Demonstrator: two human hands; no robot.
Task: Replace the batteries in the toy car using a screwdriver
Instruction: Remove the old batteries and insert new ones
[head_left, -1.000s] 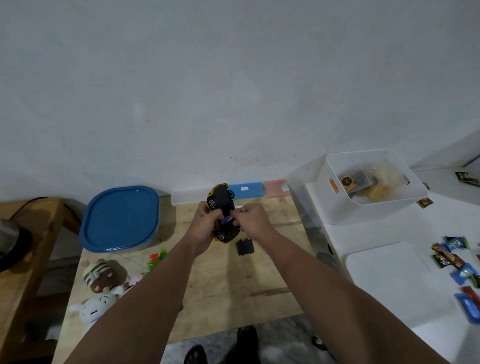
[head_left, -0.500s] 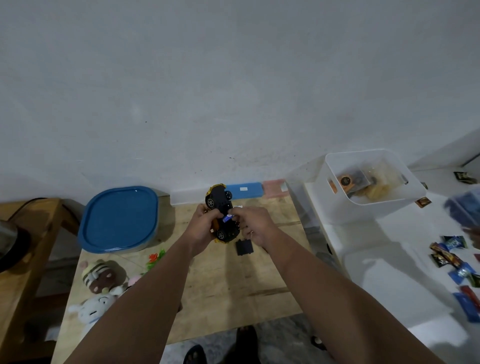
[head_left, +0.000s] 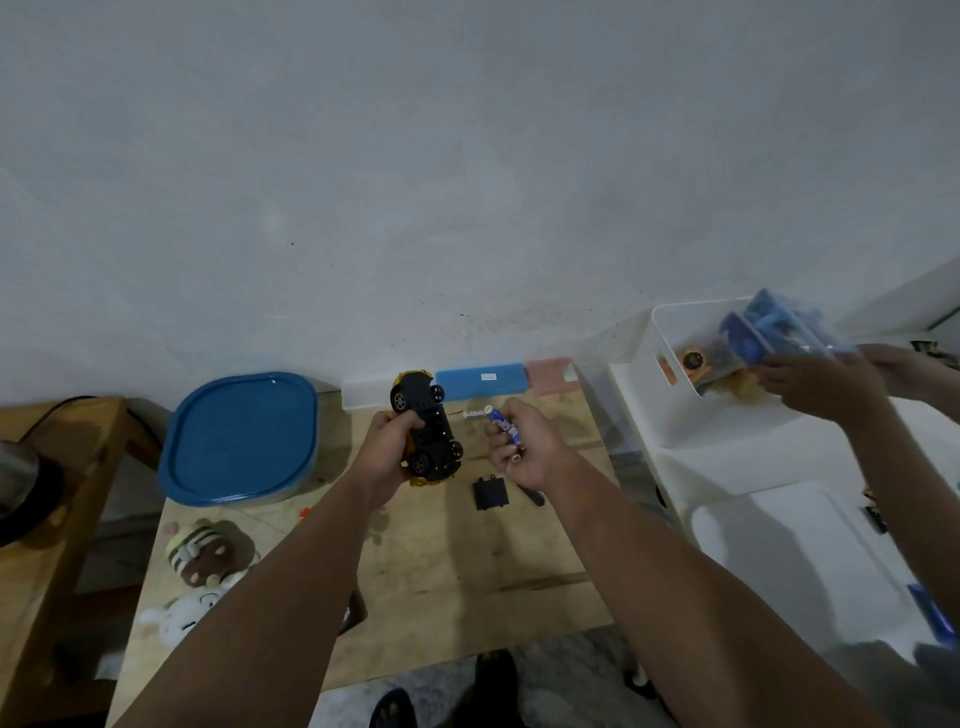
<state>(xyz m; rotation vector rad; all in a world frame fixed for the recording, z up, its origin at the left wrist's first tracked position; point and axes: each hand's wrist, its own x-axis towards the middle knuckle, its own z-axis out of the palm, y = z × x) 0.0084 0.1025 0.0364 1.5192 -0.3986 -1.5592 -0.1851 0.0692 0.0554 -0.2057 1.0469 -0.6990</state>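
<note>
Left hand (head_left: 387, 451) gripped the toy car (head_left: 427, 428) at centre frame, fingers curled round its body, car held belly-up above the wooden desk (head_left: 441, 566), black underside and wheels facing the camera, yellow shell showing at both ends. Right hand (head_left: 524, 447) sat just right of the car, apart from it, fingers curled round a blue patterned battery (head_left: 505, 427) that stuck out toward the upper left; a second pale battery end (head_left: 516, 459) showed at the lower edge of the same fist. Another small whitish battery (head_left: 474, 413) lay on the desk just beyond, between car and right hand. A black battery cover (head_left: 490, 494) lay flat on the desk below the car, near the right wrist. Beside it, a dark handle-like thing (head_left: 532, 496) poked out from under the right forearm, possibly the screwdriver, could not tell.

Left of frame: blue lidded container (head_left: 241, 436) on the desk's far left corner, two plush toys (head_left: 200, 553) below it. Blue case (head_left: 480, 378) and pink case (head_left: 551, 373) against the wall behind the car. Upper right: a white bin (head_left: 675, 395) on a white surface, and a second person's hand (head_left: 826, 387) holding a blurred blue packet (head_left: 769, 325) over it.
</note>
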